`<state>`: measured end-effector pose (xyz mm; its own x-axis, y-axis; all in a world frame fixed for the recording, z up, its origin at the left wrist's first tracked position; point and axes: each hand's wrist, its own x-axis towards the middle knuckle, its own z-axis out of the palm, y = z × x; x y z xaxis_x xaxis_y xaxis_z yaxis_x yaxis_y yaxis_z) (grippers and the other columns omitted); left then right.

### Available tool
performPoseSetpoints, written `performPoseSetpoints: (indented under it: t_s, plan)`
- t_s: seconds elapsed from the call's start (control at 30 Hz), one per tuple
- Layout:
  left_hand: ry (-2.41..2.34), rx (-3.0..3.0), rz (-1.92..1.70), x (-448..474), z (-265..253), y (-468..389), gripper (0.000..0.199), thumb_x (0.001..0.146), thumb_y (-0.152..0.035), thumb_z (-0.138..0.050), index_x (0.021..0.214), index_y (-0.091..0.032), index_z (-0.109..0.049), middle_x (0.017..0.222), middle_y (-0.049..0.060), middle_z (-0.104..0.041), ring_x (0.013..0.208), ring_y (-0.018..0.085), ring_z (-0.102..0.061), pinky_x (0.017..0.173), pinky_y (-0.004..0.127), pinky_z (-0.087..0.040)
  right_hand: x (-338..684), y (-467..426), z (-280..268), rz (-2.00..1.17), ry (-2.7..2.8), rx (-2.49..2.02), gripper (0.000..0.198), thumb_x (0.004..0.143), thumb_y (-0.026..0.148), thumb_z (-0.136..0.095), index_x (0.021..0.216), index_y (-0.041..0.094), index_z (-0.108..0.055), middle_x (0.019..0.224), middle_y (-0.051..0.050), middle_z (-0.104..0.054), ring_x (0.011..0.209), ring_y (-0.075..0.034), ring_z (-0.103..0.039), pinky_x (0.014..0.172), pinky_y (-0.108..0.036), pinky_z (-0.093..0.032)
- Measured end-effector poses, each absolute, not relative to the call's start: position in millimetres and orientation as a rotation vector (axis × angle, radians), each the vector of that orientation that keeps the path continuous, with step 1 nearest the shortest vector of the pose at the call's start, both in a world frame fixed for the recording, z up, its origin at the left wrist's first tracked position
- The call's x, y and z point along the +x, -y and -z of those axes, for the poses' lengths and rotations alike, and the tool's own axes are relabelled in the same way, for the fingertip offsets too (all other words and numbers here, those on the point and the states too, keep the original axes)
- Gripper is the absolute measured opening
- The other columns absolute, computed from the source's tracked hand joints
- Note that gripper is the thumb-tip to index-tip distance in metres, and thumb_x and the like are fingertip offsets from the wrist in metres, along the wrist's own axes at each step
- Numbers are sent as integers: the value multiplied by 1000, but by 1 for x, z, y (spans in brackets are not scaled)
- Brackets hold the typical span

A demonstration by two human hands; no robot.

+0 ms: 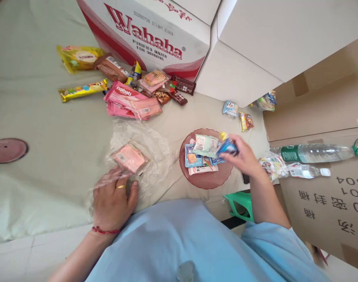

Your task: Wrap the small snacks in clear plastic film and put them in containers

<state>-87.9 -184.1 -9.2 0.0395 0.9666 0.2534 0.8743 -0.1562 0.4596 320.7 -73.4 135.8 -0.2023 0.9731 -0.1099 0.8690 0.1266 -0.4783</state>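
Note:
My right hand is closed on a small blue snack packet with a yellow end, at the right side of a pinkish ribbed plate. Lying on that plate are a pale green packet, a blue packet with a biscuit picture and a white packet. My left hand rests with its fingers stretched out at the near edge of a clear plastic bag, part of which covers the fingertips. A pink wrapped snack lies at the bag, just beyond those fingers.
Pink wafer packs and other snacks are heaped before a Wahaha water carton. Small packets lie beyond the plate. Plastic bottles are beside a brown carton at right. A pinkish round lid is at far left.

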Motion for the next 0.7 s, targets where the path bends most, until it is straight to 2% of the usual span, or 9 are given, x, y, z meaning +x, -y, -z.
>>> performPoseSetpoints:
  t_s: [0.13, 0.33, 0.4, 0.47, 0.57, 0.7]
  plan:
    - [-1949, 2170, -750, -87, 10, 184, 38, 94, -33, -60, 129, -16, -63, 136, 24, -66, 136, 43, -56, 107, 62, -46, 269, 110, -111, -751, 2583, -1649, 55, 92, 42, -73, 142, 25, -56, 121, -14, -65, 109, -34, -62, 92, -49, -55]
    - [-1915, 2192, -831, -90, 15, 185, 38, 95, -33, -60, 128, -14, -65, 134, 24, -68, 136, 40, -58, 111, 58, -47, 250, 124, -94, -382, 2710, -1740, 64, 96, 52, -67, 151, 20, -54, 147, -19, -55, 128, -41, -49, 104, -61, -48]
    - [-1904, 2183, -890, -91, 16, 186, 41, 95, -31, -61, 131, -13, -62, 136, 24, -67, 137, 39, -58, 111, 57, -49, 251, 126, -98, -417, 2705, -1702, 58, 102, 48, -59, 152, 19, -53, 146, -18, -57, 125, -38, -51, 105, -59, -50]
    - [-1903, 2171, -981, -92, 14, 187, 42, 95, -29, -63, 133, -12, -61, 137, 24, -66, 139, 37, -57, 111, 54, -51, 252, 128, -99, -425, 2652, -1669, 47, 105, 37, -53, 148, 18, -57, 143, -17, -59, 123, -34, -53, 105, -55, -51]
    - [-1896, 2119, -1089, -93, 3, 186, 36, 95, -23, -64, 129, -11, -64, 140, 23, -63, 143, 34, -54, 115, 52, -50, 252, 131, -91, -373, 2591, -1637, 38, 105, 24, -50, 140, 18, -65, 135, -16, -64, 123, -32, -53, 105, -51, -53]
    - [-1961, 1965, -1071, -102, -18, 182, 31, 98, -23, -61, 128, -17, -69, 147, 18, -61, 144, 32, -54, 119, 52, -47, 250, 135, -88, -368, 2569, -1619, 35, 103, 23, -56, 135, 22, -69, 132, -13, -68, 126, -32, -54, 105, -51, -53]
